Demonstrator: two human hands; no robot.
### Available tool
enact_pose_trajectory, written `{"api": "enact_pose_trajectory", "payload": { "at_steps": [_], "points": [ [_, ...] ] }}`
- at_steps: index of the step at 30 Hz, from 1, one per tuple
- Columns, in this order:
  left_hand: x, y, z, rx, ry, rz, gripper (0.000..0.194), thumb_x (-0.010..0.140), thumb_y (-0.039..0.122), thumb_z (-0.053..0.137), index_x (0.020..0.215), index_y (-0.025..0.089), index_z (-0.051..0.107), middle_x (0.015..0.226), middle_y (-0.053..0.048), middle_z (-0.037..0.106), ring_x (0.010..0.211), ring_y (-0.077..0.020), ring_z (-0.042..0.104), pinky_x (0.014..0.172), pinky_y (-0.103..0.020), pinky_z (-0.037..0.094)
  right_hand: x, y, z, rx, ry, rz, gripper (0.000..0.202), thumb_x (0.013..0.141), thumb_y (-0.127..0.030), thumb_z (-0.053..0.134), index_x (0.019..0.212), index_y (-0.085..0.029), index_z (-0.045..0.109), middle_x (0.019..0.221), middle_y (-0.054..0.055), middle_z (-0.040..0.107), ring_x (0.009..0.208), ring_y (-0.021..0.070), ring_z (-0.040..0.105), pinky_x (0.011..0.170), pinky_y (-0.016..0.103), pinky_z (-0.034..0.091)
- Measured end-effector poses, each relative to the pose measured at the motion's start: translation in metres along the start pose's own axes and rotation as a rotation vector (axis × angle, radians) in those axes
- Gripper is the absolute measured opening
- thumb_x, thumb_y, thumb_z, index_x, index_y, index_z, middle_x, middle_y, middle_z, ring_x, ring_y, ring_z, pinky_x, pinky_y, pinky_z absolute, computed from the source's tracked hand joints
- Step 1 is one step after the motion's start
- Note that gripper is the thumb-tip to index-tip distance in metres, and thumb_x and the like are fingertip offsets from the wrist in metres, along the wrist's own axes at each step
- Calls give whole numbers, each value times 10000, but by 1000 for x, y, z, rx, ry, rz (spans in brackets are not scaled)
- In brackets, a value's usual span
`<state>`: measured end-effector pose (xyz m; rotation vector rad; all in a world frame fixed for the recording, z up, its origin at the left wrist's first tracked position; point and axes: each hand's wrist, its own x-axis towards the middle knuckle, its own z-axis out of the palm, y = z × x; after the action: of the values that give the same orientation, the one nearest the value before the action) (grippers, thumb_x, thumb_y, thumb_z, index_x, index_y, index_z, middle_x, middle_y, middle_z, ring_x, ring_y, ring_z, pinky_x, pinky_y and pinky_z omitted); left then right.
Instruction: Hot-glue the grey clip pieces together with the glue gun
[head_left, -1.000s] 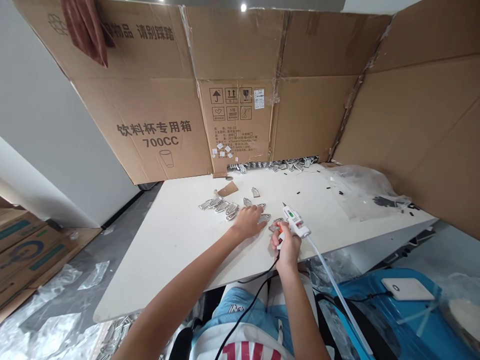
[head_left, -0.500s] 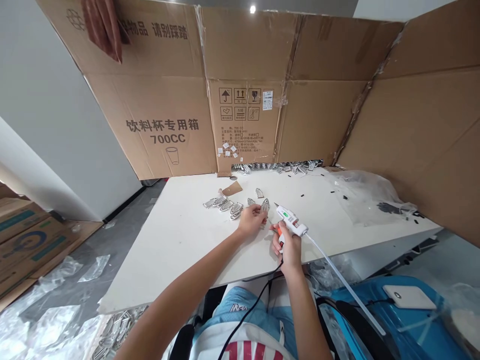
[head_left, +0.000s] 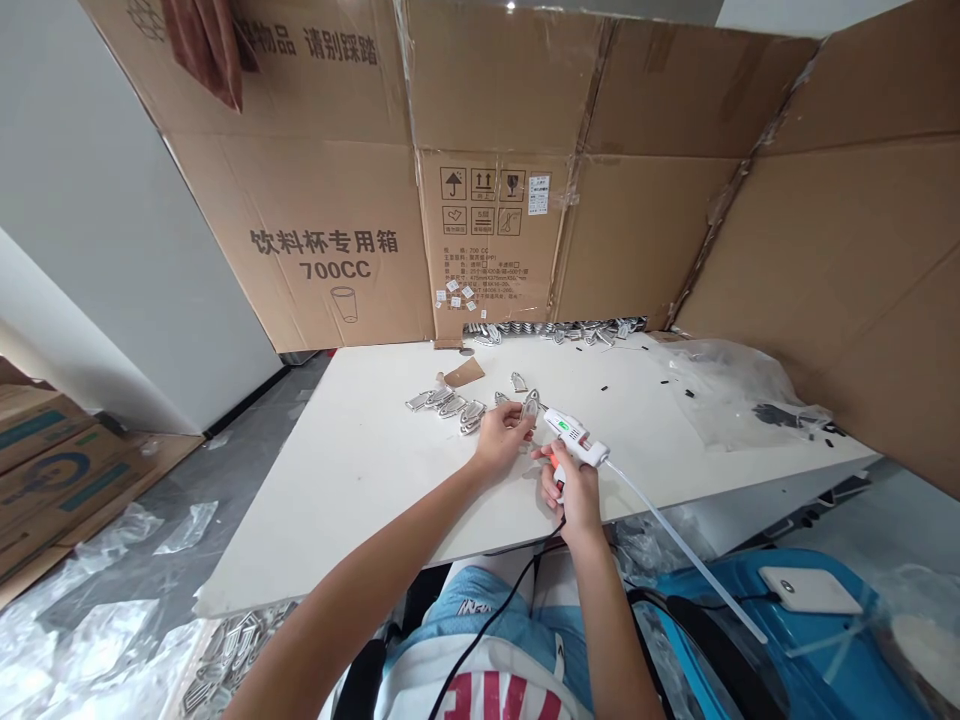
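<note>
Between the fingers of my left hand (head_left: 501, 440), a small silvery metal frame with a pointed top (head_left: 531, 405) stands upright above the table. My right hand (head_left: 574, 492) is wrapped round the handle of a white hot glue gun (head_left: 571, 432) with an orange trigger. Its nozzle is at the right edge of the held frame; whether they touch I cannot tell. A long glue stick (head_left: 686, 550) sticks out of the gun's back. Left of my left hand lies a cluster of similar metal frames (head_left: 452, 405), and one more frame (head_left: 518, 382) lies behind it.
Cardboard walls (head_left: 337, 180) enclose the white table (head_left: 360, 480) at the back and right. More metal pieces lie along the back wall. A clear plastic bag (head_left: 720, 385) with black bits rests at the right. The gun's black cord (head_left: 491, 620) crosses my lap; a blue stool (head_left: 817, 640) stands at right.
The glue gun has moved a little to the left, bringing its nozzle up to the metal frame. My left hand stays nearly in place, and the view has shifted slightly.
</note>
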<state>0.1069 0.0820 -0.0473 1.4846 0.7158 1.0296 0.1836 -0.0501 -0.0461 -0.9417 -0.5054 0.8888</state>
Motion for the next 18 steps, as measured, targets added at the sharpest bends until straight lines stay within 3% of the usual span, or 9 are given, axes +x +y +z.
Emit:
{"api": "enact_pose_trajectory", "payload": {
  "at_steps": [8, 18],
  "points": [
    [-7, 11, 3, 88, -40, 67, 326, 887, 489, 789, 992, 187, 730, 835, -31, 748, 672, -188, 717, 679, -340, 592, 0, -2, 1, -12, 28, 11, 471, 790, -594, 869, 851, -180, 652, 813, 38, 752, 341, 13, 331, 319, 173, 268],
    [-13, 14, 7, -22, -54, 52, 366, 893, 530, 787, 988, 182, 722, 810, -42, 735, 690, -188, 698, 686, -332, 581, 2, 4, 1, -63, 109, 30, 487, 786, -599, 861, 770, -206, 573, 655, 9, 697, 316, 40, 340, 300, 190, 248]
  ]
}}
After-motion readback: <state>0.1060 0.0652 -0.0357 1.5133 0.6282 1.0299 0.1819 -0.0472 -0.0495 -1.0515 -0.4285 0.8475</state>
